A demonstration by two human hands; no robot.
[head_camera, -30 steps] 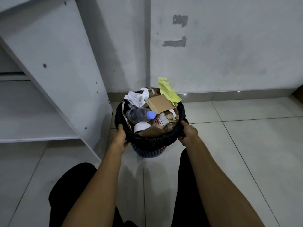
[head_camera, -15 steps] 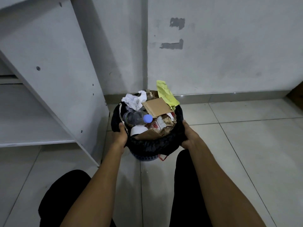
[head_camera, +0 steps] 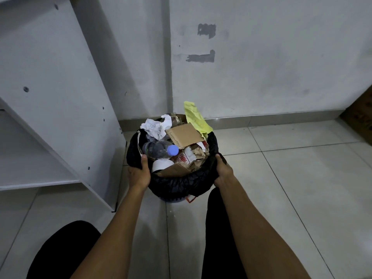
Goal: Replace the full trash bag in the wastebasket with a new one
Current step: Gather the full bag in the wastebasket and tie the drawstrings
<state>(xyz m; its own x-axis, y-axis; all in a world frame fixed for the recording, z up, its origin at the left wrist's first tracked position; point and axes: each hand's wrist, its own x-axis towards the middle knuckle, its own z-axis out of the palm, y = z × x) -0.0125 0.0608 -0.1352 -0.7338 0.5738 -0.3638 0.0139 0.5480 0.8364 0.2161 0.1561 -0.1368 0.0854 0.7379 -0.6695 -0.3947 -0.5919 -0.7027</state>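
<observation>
A black trash bag (head_camera: 181,184) lines a small blue wastebasket (head_camera: 173,199) on the tiled floor near the wall. The bag is heaped with rubbish: a clear plastic bottle with a blue cap (head_camera: 160,149), a brown notebook (head_camera: 184,134), crumpled white paper (head_camera: 156,126), a yellow sheet (head_camera: 196,117). My left hand (head_camera: 141,174) grips the bag's rolled edge on the left, thumb inside the rim. My right hand (head_camera: 222,170) grips the rolled edge on the right. Only the basket's bottom shows under the bag.
A white shelf unit (head_camera: 60,97) stands close on the left of the basket. The grey wall (head_camera: 261,67) and its skirting run behind. A brown cardboard box (head_camera: 360,117) sits at the far right edge. My dark-clad knees flank the arms below.
Both hands have pushed further over the bag's rim and gathered its rolled edge upward; more of the basket's base and a red scrap show beneath.
</observation>
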